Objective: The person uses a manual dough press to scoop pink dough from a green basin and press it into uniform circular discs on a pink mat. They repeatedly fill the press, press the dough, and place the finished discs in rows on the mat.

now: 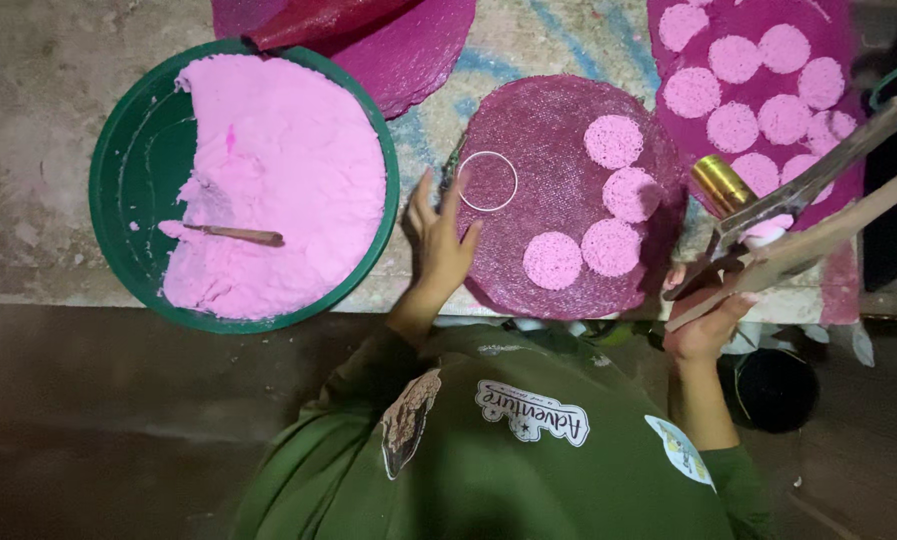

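Left hand (438, 240) open on mesh mat (558, 140); right hand (706, 318) grips wooden press (818, 235).

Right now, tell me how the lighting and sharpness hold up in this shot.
Head view: the pink dough in the green basin is brightly lit and nearly washed out; the floor below falls into deep shadow; the wooden press in the right hand is softly blurred; the left hand is fairly sharp.

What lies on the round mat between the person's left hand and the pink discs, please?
In the head view, a thin white ring lies on the mat, between the left hand and the pink discs.
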{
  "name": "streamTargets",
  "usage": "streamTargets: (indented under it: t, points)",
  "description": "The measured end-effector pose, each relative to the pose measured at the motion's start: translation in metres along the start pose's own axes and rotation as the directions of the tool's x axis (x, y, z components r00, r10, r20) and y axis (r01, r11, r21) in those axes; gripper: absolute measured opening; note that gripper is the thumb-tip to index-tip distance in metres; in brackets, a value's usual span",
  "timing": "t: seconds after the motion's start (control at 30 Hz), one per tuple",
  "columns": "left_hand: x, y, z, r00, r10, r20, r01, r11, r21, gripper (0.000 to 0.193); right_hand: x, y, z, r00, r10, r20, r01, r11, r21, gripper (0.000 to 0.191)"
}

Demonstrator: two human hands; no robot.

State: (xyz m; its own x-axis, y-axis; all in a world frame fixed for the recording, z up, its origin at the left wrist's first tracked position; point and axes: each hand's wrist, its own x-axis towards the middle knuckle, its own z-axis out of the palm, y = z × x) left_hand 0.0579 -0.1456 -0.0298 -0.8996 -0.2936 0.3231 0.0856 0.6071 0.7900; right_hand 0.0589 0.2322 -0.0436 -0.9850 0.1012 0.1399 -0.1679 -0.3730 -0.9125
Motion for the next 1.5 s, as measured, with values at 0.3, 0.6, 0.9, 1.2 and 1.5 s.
streamTargets:
  t: [0.3, 0.6, 0.9, 1.2, 1.5]
  points:
    - [-0.008, 0.019, -0.008, 0.960, 0.140, 0.243, -0.189, 0.963, 0.193, 0.005, -0.014, -0.022, 0.040, 0.994, -0.020, 0.106, 0.025, 0.999, -0.042, 0.083]
    - [0.002, 0.044, -0.021, 0.919, 0.147, 0.367, -0.233, 0.951, 0.201, 0.056, 0.003, -0.040, 0.033, 0.934, 0.079, 0.349, 0.048, 0.939, -0.340, 0.086]
    - [0.085, 0.068, -0.010, 0.930, 0.286, 0.232, 0.365, -0.623, -0.692, 0.067, 0.077, -0.087, 0.136, 0.165, 0.965, 0.206, -0.549, 0.263, -0.793, 0.066]
    - [0.103, 0.024, -0.007, 0.983, -0.049, 0.174, 0.118, -0.555, -0.823, 0.044, 0.100, -0.096, 0.219, 0.544, 0.813, 0.205, 0.174, 0.129, -0.976, 0.075]
    - [0.084, 0.015, 0.025, 0.958, -0.162, 0.238, 0.093, -0.607, -0.789, 0.035, 0.095, -0.103, 0.217, 0.547, 0.831, 0.097, 0.181, -0.004, -0.984, 0.075]
